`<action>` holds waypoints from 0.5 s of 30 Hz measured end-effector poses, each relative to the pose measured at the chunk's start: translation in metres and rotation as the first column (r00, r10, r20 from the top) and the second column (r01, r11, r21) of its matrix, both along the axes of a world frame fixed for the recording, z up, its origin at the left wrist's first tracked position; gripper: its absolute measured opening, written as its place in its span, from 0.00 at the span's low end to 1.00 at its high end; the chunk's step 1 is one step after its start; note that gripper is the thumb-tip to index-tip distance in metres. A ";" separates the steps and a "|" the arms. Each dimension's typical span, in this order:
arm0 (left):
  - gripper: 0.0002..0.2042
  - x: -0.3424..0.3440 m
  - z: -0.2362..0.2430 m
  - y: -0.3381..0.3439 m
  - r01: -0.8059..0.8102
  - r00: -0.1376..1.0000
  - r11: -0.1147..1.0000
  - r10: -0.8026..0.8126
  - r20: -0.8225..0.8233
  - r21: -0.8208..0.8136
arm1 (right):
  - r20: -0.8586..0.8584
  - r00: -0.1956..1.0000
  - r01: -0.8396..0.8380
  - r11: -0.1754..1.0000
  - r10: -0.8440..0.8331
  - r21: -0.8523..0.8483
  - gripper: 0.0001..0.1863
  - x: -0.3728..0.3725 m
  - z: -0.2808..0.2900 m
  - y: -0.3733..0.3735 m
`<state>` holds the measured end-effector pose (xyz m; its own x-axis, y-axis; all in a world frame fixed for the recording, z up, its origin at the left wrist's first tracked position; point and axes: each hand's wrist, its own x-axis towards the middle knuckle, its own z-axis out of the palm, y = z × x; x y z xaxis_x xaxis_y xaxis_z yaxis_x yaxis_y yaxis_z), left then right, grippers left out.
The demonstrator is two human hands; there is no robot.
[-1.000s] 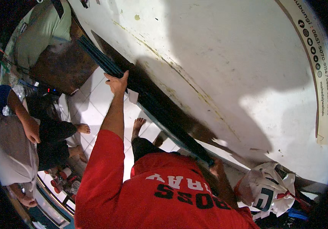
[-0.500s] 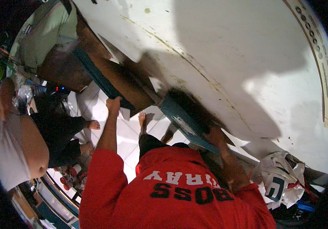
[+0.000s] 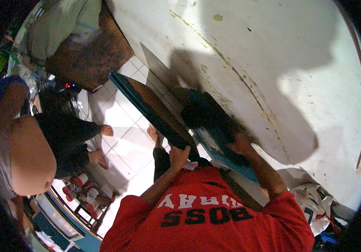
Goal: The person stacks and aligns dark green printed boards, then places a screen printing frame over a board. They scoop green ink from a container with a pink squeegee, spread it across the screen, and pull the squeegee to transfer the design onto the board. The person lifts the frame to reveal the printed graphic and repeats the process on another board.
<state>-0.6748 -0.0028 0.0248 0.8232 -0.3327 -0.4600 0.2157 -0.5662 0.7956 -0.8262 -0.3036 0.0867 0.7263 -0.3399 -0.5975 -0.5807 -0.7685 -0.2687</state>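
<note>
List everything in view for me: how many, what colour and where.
left panel: one, brown with teal edge, centre
right panel: one, dark teal with pale scuffs, by the wall
wall: one, stained white, right
floor: one, white tiles, centre-left
board: one, brown, upper left
cloth: one, pale green, upper left
containers: several, red and clear, lower left
bag: one, white, lower right
co-worker: one, dark legwear, left
shirt: one, red, bottom centre
hands: two, bare, left and right, at the panels
</note>
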 end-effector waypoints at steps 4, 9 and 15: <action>0.53 0.014 0.005 0.000 0.194 0.973 0.979 -0.183 -0.141 0.067 | 0.222 0.975 -0.025 1.000 0.020 0.017 0.38 0.064 0.021 0.016; 0.38 0.102 -0.026 0.057 0.657 0.718 0.738 -0.675 -0.169 -0.158 | 0.189 0.979 -0.046 0.988 0.073 -0.145 0.30 0.144 0.022 0.057; 0.21 0.236 -0.031 0.130 0.510 0.786 0.848 -0.528 -0.321 -0.145 | 0.205 0.972 0.118 0.993 -0.111 -0.021 0.19 0.233 0.007 0.103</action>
